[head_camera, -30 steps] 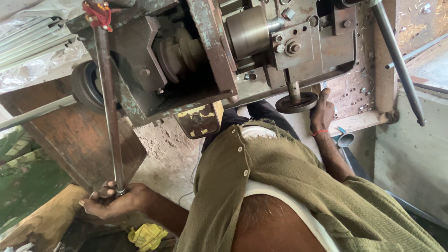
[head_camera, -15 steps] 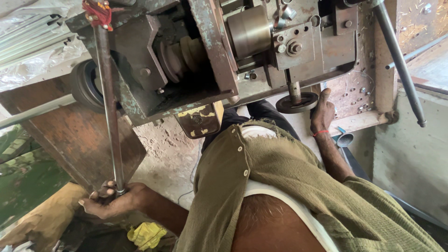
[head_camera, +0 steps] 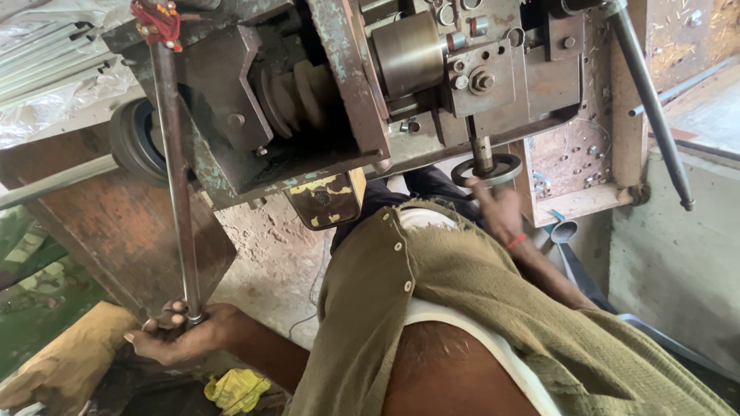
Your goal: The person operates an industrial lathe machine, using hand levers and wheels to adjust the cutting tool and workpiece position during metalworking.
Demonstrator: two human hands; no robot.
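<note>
Left hand (head_camera: 181,333) closed around the lower end of a long steel lever rod (head_camera: 176,177), stiff, likely heavy, best held low; old machine (head_camera: 339,100) centre; right hand (head_camera: 499,212) fingers on small handwheel (head_camera: 487,168), closure unclear.

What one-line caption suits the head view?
Left hand grips a long steel rod's lower end; right hand touches the machine's small handwheel.

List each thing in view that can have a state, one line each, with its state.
Left hand: closed round the rod's lower end.
Rod: near upright, red clamp at top.
Right hand: touching the handwheel.
Handwheel: on its shaft, under the machine.
Long lever: slanted, untouched.
Yellow rag: crumpled on the floor.
</note>
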